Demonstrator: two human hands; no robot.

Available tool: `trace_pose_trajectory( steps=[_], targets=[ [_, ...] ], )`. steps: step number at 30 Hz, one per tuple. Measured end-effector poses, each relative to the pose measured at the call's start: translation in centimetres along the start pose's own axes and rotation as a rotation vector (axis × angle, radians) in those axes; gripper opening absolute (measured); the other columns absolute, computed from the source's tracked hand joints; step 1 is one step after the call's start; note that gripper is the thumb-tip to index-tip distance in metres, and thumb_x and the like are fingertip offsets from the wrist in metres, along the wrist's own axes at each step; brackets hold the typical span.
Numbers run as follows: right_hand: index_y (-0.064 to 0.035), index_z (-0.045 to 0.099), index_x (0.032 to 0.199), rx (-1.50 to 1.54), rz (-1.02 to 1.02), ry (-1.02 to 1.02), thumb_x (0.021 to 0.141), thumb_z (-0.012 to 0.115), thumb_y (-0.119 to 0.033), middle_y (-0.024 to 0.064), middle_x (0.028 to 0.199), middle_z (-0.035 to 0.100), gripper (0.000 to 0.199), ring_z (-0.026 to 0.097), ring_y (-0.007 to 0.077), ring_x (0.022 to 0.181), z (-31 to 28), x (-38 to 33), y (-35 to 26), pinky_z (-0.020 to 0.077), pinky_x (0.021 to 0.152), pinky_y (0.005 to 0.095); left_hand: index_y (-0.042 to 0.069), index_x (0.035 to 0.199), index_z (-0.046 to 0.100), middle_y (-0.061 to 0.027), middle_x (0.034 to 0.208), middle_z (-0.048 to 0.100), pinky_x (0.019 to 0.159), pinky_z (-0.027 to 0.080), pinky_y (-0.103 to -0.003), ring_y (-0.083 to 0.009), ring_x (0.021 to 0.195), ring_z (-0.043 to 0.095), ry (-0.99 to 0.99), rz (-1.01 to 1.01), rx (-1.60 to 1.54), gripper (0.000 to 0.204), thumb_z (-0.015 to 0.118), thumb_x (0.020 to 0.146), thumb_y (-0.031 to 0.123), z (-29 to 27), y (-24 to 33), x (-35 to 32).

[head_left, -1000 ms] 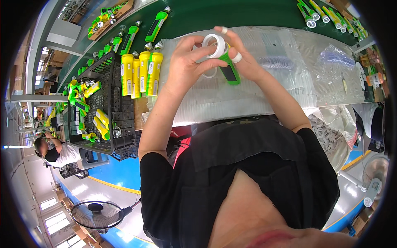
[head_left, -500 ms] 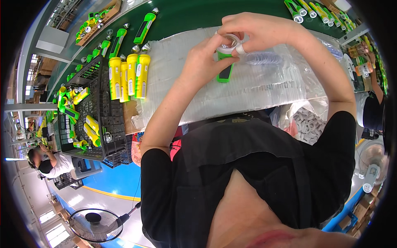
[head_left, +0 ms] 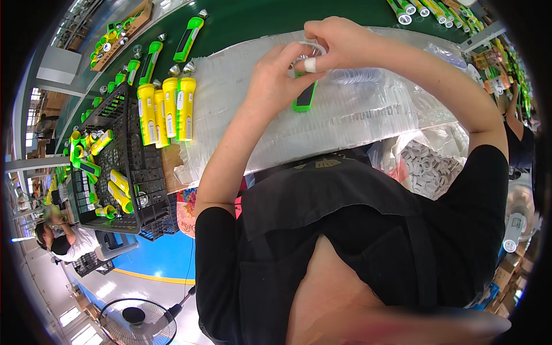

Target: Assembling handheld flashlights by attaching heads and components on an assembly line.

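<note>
Both hands meet over a clear plastic sheet [head_left: 356,121] on the green table. My left hand [head_left: 279,75] grips the upper end of a green flashlight [head_left: 305,99], whose body hangs down below the fingers. My right hand [head_left: 339,40] pinches a whitish ring [head_left: 306,48] at the flashlight's head. A finger with white tape on it presses against the ring. The flashlight's head is mostly hidden by the fingers.
Three yellow flashlights [head_left: 164,109] lie side by side at the left, next to a black crate [head_left: 129,172] holding more. Green flashlights [head_left: 190,37] lie farther back. A stack of clear discs [head_left: 359,75] and a bag of white rings [head_left: 425,167] are at the right. Another person [head_left: 63,238] works at lower left.
Both hands and the green flashlight have shifted up and to the right in the picture. The flashlight is held more upright, and the fingers have closed in around the ring.
</note>
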State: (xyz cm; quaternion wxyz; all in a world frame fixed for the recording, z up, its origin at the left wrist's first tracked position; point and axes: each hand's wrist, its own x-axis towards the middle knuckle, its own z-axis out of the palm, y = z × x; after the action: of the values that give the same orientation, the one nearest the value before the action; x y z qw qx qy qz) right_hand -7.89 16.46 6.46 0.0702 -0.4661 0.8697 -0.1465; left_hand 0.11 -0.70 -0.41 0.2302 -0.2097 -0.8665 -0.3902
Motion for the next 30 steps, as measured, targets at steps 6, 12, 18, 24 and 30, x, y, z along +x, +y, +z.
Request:
trace_pose_trajectory(
  steps=[6,12,18,24,30],
  targets=[
    [0.0002,0.060,0.092,-0.089,0.245,-0.076,0.071,0.073,-0.055,0.0128,0.076,0.059,0.061,0.060,0.0291,0.074,-1.1,0.4,-0.8,0.0478,0.065,0.0376,0.013,0.096,0.062,-0.0058,0.086,0.065,0.063,0.051,-0.036,-0.0247,0.077,0.063,0.049,-0.021,-0.119,0.036,0.085,0.068,0.019,0.1,-0.7,-0.2],
    [0.0008,0.061,0.105,-0.156,0.279,0.038,0.074,0.067,-0.056,0.0163,0.107,0.063,0.065,0.063,0.0284,0.094,0.4,-0.6,-2.1,0.0509,0.078,0.0377,0.014,0.097,0.062,-0.0032,0.089,0.066,0.062,0.051,-0.036,-0.0242,0.076,0.063,0.061,0.040,-0.113,0.036,0.085,0.068,0.018,0.5,-0.3,-0.1],
    [0.0000,0.057,0.096,0.141,-0.279,0.167,0.076,0.075,-0.035,0.0078,0.085,0.057,0.044,0.057,0.0242,0.074,1.2,-0.7,1.2,0.0458,0.064,0.0365,0.009,0.100,0.063,-0.0037,0.098,0.069,0.069,0.052,-0.030,-0.0191,0.081,0.065,0.067,0.067,-0.077,0.037,0.085,0.071,0.015,0.5,-0.2,-0.3],
    [-0.0034,0.051,0.090,0.055,0.190,0.200,0.073,0.078,-0.031,0.0084,0.072,0.052,0.042,0.052,0.0224,0.066,1.8,-1.2,-1.2,0.0429,0.060,0.0349,0.010,0.108,0.061,-0.0054,0.102,0.068,0.075,0.053,-0.031,-0.0207,0.090,0.067,-0.011,0.050,-0.036,0.048,0.086,0.069,0.016,0.3,-0.5,-0.5],
    [-0.0033,0.057,0.118,0.486,-0.140,0.343,0.080,0.074,-0.022,0.0090,0.094,0.062,0.046,0.058,0.0160,0.079,-1.2,-5.0,-3.8,0.0456,0.068,0.0298,0.014,0.151,0.019,-0.0186,0.120,0.061,0.096,0.049,-0.043,-0.0319,0.112,0.060,-0.057,0.002,-0.420,0.115,0.091,0.062,0.027,-1.6,0.2,-1.9]
  ],
)
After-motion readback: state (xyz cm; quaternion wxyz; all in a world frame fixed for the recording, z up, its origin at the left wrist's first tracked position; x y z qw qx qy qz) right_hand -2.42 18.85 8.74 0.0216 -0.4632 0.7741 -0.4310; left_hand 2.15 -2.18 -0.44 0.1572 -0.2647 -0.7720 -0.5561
